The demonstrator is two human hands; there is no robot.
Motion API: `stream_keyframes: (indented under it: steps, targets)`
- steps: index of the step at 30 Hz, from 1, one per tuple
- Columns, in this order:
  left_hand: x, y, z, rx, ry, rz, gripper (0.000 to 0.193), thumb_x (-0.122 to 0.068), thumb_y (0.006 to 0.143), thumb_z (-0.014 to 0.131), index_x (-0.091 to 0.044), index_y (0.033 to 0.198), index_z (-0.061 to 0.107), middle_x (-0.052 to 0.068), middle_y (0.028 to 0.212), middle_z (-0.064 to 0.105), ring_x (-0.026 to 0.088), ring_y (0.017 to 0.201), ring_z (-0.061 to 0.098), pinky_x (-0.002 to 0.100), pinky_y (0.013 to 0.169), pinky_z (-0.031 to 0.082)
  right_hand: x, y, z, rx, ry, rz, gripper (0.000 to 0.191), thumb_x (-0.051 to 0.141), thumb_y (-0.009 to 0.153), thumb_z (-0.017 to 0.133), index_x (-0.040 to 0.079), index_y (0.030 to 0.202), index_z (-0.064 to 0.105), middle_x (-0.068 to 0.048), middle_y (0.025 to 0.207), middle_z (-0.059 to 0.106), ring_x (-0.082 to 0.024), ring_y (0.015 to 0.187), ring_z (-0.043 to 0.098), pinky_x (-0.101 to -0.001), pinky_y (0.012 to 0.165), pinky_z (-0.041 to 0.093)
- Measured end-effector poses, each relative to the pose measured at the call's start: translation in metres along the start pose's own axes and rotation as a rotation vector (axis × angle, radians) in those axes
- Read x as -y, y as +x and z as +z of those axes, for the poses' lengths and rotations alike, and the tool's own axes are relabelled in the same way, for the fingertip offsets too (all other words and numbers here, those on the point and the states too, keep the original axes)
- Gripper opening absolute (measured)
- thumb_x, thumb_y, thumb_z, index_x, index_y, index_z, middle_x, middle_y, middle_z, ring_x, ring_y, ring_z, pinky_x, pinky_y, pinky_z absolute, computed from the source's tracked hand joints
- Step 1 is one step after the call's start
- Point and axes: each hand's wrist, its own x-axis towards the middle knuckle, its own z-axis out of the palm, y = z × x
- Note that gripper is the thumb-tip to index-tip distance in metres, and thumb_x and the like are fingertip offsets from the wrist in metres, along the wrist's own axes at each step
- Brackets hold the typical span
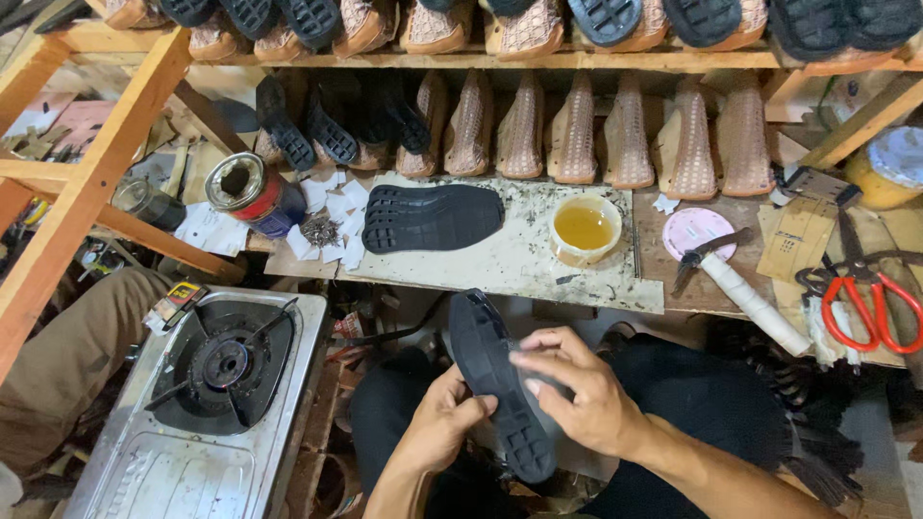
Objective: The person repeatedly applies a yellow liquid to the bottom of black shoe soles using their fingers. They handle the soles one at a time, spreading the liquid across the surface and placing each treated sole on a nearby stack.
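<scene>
I hold a black rubber shoe sole (pixel 486 360) over my lap, tread side up. My left hand (pixel 440 423) grips its lower edge from beneath. My right hand (pixel 577 389) lies across its middle, fingers pressed on the tread. Two more black soles (pixel 431 217) lie stacked on the stained work board (pixel 500 259) ahead. A small tub of yellow glue (pixel 585 229) stands on the board to the right of them.
A single gas burner (pixel 226 370) sits at my left. A red-and-blue open can (pixel 256 194) and a pile of small nails (pixel 319 231) lie left of the soles. A white-handled tool (pixel 745 293) and red scissors (pixel 870 308) lie at right. Woven shoe uppers (pixel 577 130) line the shelves.
</scene>
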Motion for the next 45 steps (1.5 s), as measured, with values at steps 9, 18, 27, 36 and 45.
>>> stream_keyframes:
  steps: [9, 18, 27, 36, 45]
  targets:
    - [0.0, -0.005, -0.002, 0.084, -0.001, 0.047, 0.047, -0.001, 0.086, 0.063, -0.001, 0.132, 0.058, 0.004, 0.116, 0.07, 0.01, 0.102, 0.066, 0.027, 0.091, 0.054, -0.009, 0.008, -0.004, 0.058, -0.295, -0.257, 0.06, -0.008, 0.078, 0.063, 0.017, 0.132, 0.067, -0.023, 0.158, 0.037, -0.041, 0.147, 0.036, -0.0503, 0.119, 0.034]
    - [-0.004, -0.003, 0.004, 0.093, 0.031, -0.017, 0.051, -0.001, 0.084, 0.062, -0.001, 0.135, 0.058, 0.003, 0.115, 0.069, 0.01, 0.101, 0.063, 0.027, 0.09, 0.05, -0.012, 0.018, -0.013, -0.027, -0.396, -0.305, 0.047, -0.008, 0.077, 0.065, 0.014, 0.117, 0.075, -0.022, 0.151, 0.043, -0.042, 0.144, 0.037, -0.0551, 0.118, 0.034]
    - [0.011, 0.003, -0.015, 0.048, -0.042, 0.087, 0.039, -0.005, 0.088, 0.064, 0.004, 0.126, 0.063, 0.007, 0.114, 0.071, 0.013, 0.102, 0.065, 0.031, 0.093, 0.051, -0.008, 0.016, -0.011, 0.083, -0.419, -0.513, 0.044, -0.007, 0.084, 0.064, 0.019, 0.117, 0.076, -0.015, 0.151, 0.047, -0.04, 0.144, 0.041, -0.0527, 0.114, 0.042]
    - [0.0, -0.004, -0.03, -0.134, -0.146, 0.036, 0.045, -0.001, 0.082, 0.062, -0.007, 0.127, 0.063, 0.003, 0.103, 0.072, 0.012, 0.092, 0.07, 0.028, 0.083, 0.057, -0.024, 0.074, -0.067, -0.005, -0.638, -0.273, 0.031, 0.0, 0.077, 0.06, 0.009, 0.102, 0.077, -0.016, 0.143, 0.058, -0.037, 0.142, 0.046, -0.0522, 0.12, 0.038]
    - [0.001, -0.009, -0.033, -0.081, -0.177, -0.01, 0.04, -0.002, 0.095, 0.063, 0.008, 0.133, 0.057, 0.012, 0.108, 0.07, 0.017, 0.088, 0.069, 0.032, 0.077, 0.057, -0.044, 0.13, -0.102, 0.188, -0.886, 0.157, 0.066, 0.059, 0.07, 0.08, 0.011, 0.114, 0.078, -0.016, 0.164, 0.032, -0.044, 0.153, 0.023, -0.0631, 0.113, 0.025]
